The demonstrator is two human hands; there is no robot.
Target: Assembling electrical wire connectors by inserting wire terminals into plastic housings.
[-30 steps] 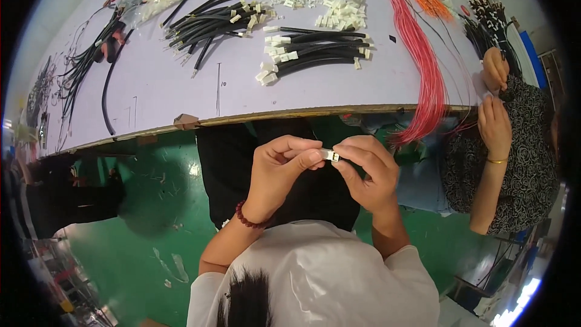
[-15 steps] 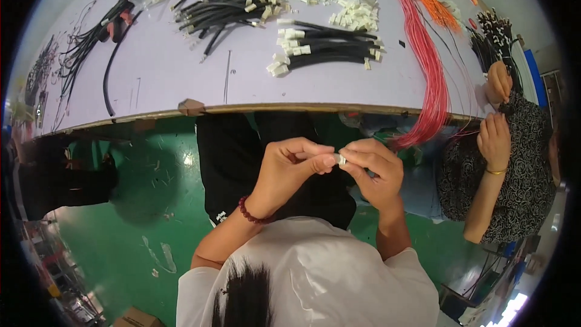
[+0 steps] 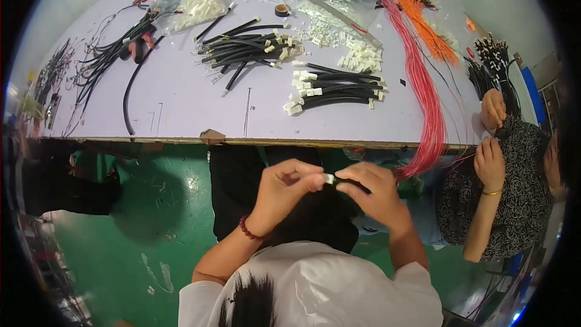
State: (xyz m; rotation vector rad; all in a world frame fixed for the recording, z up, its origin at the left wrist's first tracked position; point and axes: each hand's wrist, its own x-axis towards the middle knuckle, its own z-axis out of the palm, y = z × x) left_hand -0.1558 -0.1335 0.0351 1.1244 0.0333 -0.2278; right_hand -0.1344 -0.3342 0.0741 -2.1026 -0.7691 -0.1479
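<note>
My left hand pinches a small white plastic connector between thumb and fingertips, above my dark-clad lap and just off the table edge. Close on the connector's right, my right hand has thumb and fingers curled toward each other. A dark patch shows between them, and I cannot tell if it is a black cable or the dark clothing behind. Beyond my hands, a stack of short black cables with white connectors lies on the table. Farther left is a looser heap of similar black cables.
Loose white connectors and a bag of white parts lie farther back. A pink wire bundle hangs over the table edge, beside orange wires. A co-worker's hands are at the right. Pliers-like red-handled tools lie left.
The view has tilted up, showing more of the table's far side. The white connector now shows at my left fingertips; my right fingertips have drawn slightly away from it.
</note>
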